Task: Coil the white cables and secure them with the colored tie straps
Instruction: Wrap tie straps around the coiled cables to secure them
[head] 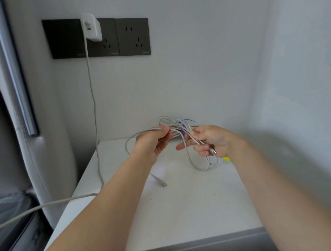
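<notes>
A white cable (197, 165) hangs in loose loops between my hands above the white tabletop (186, 212). My left hand (154, 141) pinches one strand of it. My right hand (211, 141) grips several strands together, with a metal plug end (213, 151) sticking out below the fingers. The other plug end (161, 182) lies on the table. Behind my hands lies a coiled white bundle (167, 121) with a purple tie strap (182, 133) and a blue tie strap (188, 120). A yellow strap (226, 159) peeks out under my right wrist.
A white charger (92, 27) sits in a dark wall socket panel (95, 37); its cable (93, 110) drops down the wall and runs off to the left. A grey padded edge (24, 135) stands at the left. White walls close the back and right.
</notes>
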